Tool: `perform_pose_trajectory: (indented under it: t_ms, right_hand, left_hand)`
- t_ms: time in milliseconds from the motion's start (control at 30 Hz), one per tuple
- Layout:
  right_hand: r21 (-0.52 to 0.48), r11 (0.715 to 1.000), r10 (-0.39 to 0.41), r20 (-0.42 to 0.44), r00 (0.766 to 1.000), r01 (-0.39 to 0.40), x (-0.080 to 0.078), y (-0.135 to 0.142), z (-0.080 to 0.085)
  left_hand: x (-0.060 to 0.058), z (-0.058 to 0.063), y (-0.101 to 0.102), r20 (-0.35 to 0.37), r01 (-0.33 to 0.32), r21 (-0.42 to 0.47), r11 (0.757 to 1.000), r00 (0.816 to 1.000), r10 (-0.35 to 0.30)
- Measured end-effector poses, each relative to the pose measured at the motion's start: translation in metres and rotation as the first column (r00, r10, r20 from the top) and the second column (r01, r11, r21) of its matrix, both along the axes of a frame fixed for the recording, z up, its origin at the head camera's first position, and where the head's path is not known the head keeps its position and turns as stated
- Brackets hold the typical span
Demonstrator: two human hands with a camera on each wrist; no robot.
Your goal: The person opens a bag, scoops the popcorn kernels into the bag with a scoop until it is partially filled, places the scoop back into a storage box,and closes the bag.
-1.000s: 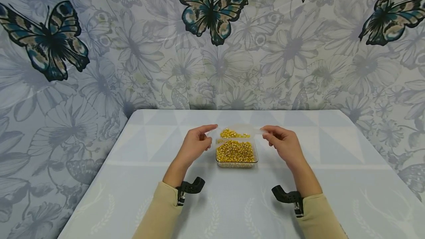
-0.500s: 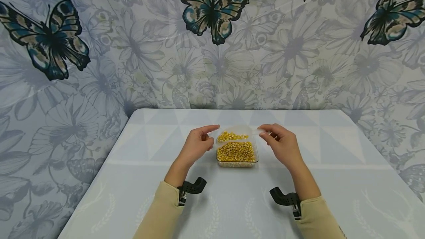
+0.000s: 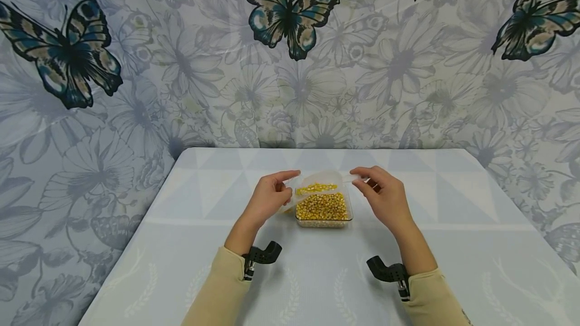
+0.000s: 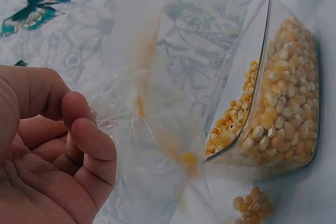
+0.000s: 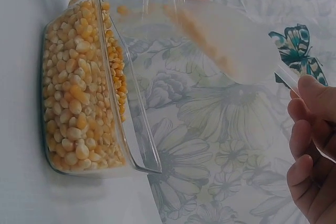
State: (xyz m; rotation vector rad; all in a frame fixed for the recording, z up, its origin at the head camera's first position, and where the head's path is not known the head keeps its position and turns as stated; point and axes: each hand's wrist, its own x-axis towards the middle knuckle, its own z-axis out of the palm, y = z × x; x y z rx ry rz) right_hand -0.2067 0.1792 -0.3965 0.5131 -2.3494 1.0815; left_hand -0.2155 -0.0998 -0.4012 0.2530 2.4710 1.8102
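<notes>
A clear rectangular container (image 3: pixel 323 224) full of yellow corn kernels (image 3: pixel 320 207) stands on the table in front of me. My left hand (image 3: pixel 267 196) pinches a thin clear plastic bag (image 4: pixel 152 166) beside the container's left side. Several kernels (image 4: pixel 254 206) lie low in that bag. On the other side, my right hand (image 3: pixel 384 196) grips the handle of a translucent scoop (image 5: pixel 231 40), thumb against fingers. Tilted toward the bag, the scoop carries a row of kernels, and its left end overlaps the bag's mouth in the right wrist view.
The white patterned table (image 3: pixel 290 275) extends around the container on all sides. Behind it hangs a floral wall covering (image 3: pixel 317 99) with butterflies. Black wrist mounts (image 3: pixel 264 253) sit on both forearms.
My right hand has shifted slightly left with the scoop. Fewer kernels show in the scoop, and some now appear in the bag beside the container. The left hand has barely moved.
</notes>
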Motion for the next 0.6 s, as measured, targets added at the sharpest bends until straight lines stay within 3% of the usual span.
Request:
perform_pose_trajectory:
  t_ms: [600]
  right_hand:
    - [-0.002, 1.0, 0.01, -0.059, 0.998, -0.011, 0.0034, -0.0044, 0.005]
  left_hand:
    - [-0.0016, -0.0026, 0.0004, 0.009, -0.039, 0.024, 0.999, 0.999, 0.039]
